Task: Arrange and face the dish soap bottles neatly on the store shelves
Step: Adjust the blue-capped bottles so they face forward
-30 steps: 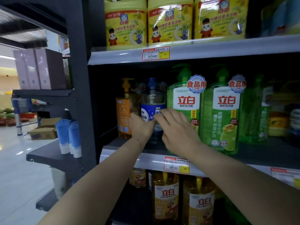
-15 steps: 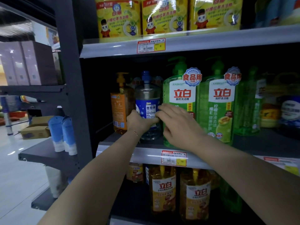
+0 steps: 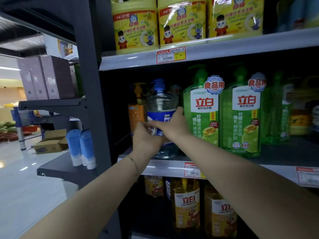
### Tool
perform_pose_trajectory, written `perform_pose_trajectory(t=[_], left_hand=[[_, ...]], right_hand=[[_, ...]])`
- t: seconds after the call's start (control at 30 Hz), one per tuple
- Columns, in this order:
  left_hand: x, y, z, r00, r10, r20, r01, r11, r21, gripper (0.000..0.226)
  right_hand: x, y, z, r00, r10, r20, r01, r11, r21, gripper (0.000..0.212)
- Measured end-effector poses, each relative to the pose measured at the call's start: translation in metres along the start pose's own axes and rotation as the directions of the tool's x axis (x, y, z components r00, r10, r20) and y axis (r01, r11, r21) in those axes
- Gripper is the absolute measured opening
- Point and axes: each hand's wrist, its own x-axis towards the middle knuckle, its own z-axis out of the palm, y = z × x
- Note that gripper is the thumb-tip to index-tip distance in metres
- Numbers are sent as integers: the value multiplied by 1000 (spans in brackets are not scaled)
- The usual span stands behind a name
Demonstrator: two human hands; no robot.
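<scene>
A clear dish soap bottle (image 3: 161,104) with a blue pump and blue label stands at the front of the middle shelf (image 3: 165,167). My left hand (image 3: 146,138) grips its lower left side. My right hand (image 3: 174,125) wraps around its label from the right. An orange pump bottle (image 3: 135,114) stands just behind it on the left. Two green pump bottles (image 3: 203,114) (image 3: 245,116) stand to the right, labels facing forward.
Yellow tubs (image 3: 181,21) line the top shelf. Yellow-labelled bottles (image 3: 187,204) fill the bottom shelf. More green and yellow bottles (image 3: 298,121) sit deeper at the right. A dark upright post (image 3: 91,100) borders the shelf at left; beyond it are blue tubes (image 3: 81,147) and a cardboard box (image 3: 50,142).
The clear bottle's label has turned, so a different part faces out. My right hand has slid further around the label, and my left hand has dropped lower on the bottle.
</scene>
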Motion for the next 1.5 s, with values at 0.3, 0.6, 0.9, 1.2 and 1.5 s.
perform_pose_trajectory(t=[0.3,0.6,0.9,1.2,1.5], left_hand=[[42,-13,-40,940,-112,322,138,989,-59,100],[40,-29,-67,868,46,494,-22,998,-54,114],[-24,19,-52,846,429,316,-352,896,-273,111],[-121,12,47,814,446,371,-304,873,-382,105],[-216,-40,191,776,238,584,-28,938,-344,105]], right_hand=[[4,19,12,999,37,-13,-37,999,22,73],[-20,16,-8,935,-209,285,145,962,230,85],[-60,-21,-66,921,-285,267,208,937,282,84],[-133,16,-172,976,-163,147,106,936,335,93],[-193,119,-300,968,212,137,-231,962,144,118]])
